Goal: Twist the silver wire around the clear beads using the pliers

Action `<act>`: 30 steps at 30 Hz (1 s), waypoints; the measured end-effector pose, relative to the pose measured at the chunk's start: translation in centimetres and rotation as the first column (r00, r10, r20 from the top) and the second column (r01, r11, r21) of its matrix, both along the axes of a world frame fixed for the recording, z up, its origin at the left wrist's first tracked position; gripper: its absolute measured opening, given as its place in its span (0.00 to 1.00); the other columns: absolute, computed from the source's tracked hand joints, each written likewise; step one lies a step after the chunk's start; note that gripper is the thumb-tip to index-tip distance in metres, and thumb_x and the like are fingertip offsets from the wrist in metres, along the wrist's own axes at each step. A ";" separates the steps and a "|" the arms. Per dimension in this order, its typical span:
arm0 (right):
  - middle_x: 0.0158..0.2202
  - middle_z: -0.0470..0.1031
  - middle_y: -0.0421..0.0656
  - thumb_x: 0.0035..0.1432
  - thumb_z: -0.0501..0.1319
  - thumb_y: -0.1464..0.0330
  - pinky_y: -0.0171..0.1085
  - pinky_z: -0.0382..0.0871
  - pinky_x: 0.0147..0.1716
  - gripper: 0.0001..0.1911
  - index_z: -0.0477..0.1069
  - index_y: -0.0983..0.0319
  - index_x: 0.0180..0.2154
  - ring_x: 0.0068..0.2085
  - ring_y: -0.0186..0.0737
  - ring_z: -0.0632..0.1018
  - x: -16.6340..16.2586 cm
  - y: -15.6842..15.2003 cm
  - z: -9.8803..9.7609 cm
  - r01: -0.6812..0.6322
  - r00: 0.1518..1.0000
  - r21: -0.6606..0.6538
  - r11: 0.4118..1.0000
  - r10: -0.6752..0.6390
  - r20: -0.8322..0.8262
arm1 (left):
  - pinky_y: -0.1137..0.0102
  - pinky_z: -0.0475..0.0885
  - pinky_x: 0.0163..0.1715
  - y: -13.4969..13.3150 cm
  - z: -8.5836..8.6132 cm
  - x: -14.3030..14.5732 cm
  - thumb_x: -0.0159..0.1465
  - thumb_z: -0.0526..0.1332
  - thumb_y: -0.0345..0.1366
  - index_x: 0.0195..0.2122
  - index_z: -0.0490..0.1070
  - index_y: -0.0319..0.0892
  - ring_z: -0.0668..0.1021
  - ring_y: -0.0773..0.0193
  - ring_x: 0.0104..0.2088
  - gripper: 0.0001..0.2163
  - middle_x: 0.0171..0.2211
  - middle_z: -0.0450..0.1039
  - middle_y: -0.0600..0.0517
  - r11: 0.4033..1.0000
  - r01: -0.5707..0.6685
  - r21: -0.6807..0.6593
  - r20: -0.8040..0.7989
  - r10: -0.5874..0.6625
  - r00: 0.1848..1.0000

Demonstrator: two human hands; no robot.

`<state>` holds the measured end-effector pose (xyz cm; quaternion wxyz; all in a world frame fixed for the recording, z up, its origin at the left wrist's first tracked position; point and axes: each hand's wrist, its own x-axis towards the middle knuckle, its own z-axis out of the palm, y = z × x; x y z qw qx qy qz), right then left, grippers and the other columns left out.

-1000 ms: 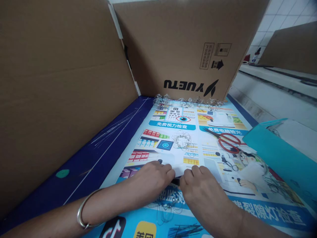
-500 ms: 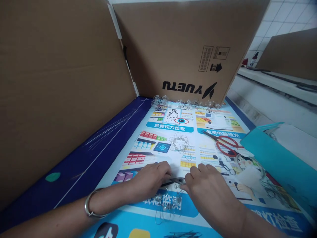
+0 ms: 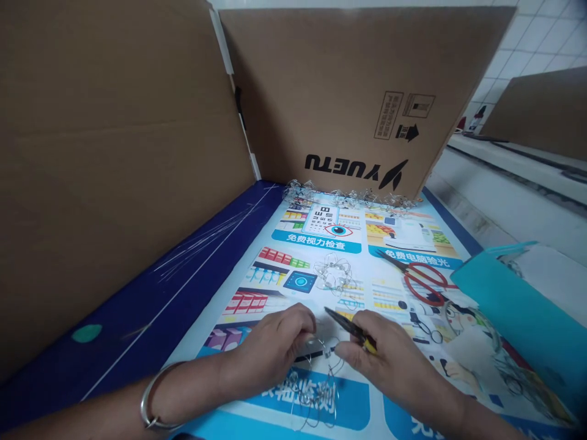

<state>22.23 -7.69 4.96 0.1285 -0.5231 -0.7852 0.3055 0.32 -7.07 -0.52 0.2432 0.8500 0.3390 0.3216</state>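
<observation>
My left hand (image 3: 275, 342) is closed in a pinch on a thin wire piece with clear beads (image 3: 321, 353) lying on the printed poster (image 3: 316, 244). My right hand (image 3: 385, 357) is wrapped round small pliers (image 3: 346, 325) with yellow handles, their dark tip pointing up-left above the wire. Loose wire loops (image 3: 314, 403) trail toward me below both hands. A finished cluster of wire and clear beads (image 3: 336, 273) lies on the poster just beyond the hands. A silver bangle (image 3: 149, 406) is on my left wrist.
Red-handled scissors (image 3: 419, 278) lie to the right. A row of bead-and-wire pieces (image 3: 348, 194) lines the foot of the cardboard box (image 3: 348, 91). Another cardboard sheet (image 3: 114, 153) walls off the left. Straight wires (image 3: 202, 241) lie on the blue surface. A teal bag (image 3: 518, 299) sits at right.
The right hand has lifted the pliers from lying flat between the hands, so their tip now points up-left. The left hand keeps its pinch on the wire. The view shifted slightly.
</observation>
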 end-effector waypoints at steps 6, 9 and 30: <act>0.26 0.60 0.36 0.52 0.58 0.55 0.31 0.53 0.23 0.16 0.61 0.61 0.29 0.27 0.31 0.61 -1.2 0.2 -0.2 -0.020 0.920 -0.361 0.932 -0.124 -0.372 | 0.69 0.65 0.29 -0.1 -0.4 0.1 0.63 0.46 0.25 0.35 0.57 0.41 0.69 0.64 0.30 0.06 0.32 0.66 0.50 0.998 -0.022 0.060 -0.004 0.022 1.000; 0.26 0.60 0.36 0.50 0.60 0.62 0.31 0.54 0.24 0.11 0.60 0.62 0.29 0.27 0.31 0.61 -2.0 -0.2 -0.4 -0.012 0.893 -0.408 0.913 -0.173 -0.415 | 0.69 0.65 0.28 -0.2 -0.7 0.2 0.64 0.46 0.27 0.35 0.57 0.41 0.69 0.64 0.30 0.05 0.32 0.66 0.49 0.994 -0.029 0.101 -0.041 0.034 0.999; 0.25 0.63 0.37 0.45 0.56 0.71 0.33 0.55 0.25 0.05 0.61 0.61 0.29 0.28 0.33 0.64 -3.4 -0.9 -1.1 0.141 0.833 -0.388 0.911 -0.321 -0.451 | 0.68 0.68 0.29 -0.6 0.0 0.4 0.64 0.46 0.29 0.34 0.58 0.41 0.72 0.63 0.31 0.05 0.32 0.68 0.49 0.992 -0.062 0.105 -0.079 0.071 0.994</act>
